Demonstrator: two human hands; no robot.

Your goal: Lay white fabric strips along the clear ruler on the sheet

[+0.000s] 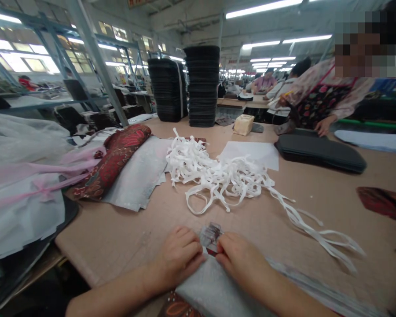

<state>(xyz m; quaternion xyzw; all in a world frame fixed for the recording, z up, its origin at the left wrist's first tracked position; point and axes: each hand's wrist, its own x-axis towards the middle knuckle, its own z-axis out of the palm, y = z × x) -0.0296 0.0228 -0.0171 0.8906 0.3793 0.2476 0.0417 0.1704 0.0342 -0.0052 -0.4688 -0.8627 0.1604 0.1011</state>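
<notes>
At the near edge of the table, my left hand (181,253) and my right hand (239,255) are closed on a grey-backed fabric piece (211,281), one on either side of its far end. A small patch with a dark print (211,233) shows between my fingertips; what it is I cannot make out. Below my left wrist the fabric's brown floral side (178,306) shows. Just beyond my hands lies a tangled heap of white fabric strips (218,176), with several loose ends trailing right.
A folded red floral fabric (122,154) lies over grey sheets (138,176) at left. Tall stacks of black panels (203,88) stand at the back. A co-worker (330,92) leans over black padded pieces (320,152) at right. A yellowish block (243,125) sits beyond white paper (251,152).
</notes>
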